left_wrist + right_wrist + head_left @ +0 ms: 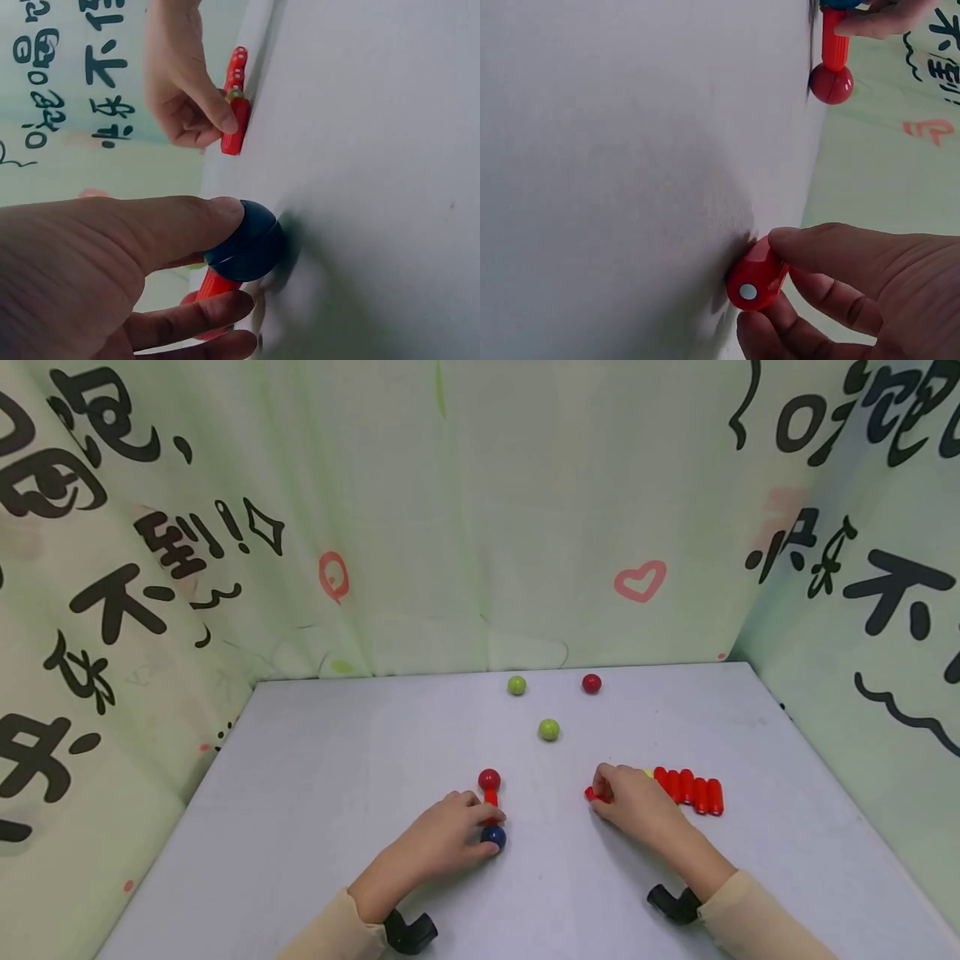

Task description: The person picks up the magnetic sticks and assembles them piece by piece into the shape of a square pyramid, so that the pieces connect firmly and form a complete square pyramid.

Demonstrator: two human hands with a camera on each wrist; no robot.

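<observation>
Around the white tabletop (315,760), I see pale green curtains (420,527) on three sides, bearing black writing (111,618) and a red heart (621,582).

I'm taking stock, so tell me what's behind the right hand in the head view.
A row of red rods and part of a yellow piece show beyond the right hand; the hand hides the rest of that piece and anything else there.

Reads 快 (802,529), 乐 (828,560) and 不 (896,585) in thick black strokes on the right side of the curtain (525,527), with a wavy line (911,720) below; repeats 不 on the left side, with an exclamation mark (234,529) and an outlined four-pointed star (277,527) higher up. Shows a red heart outline (621,582) on the back part; leaves most other black characters too slanted, creased or cut off to read.
</observation>
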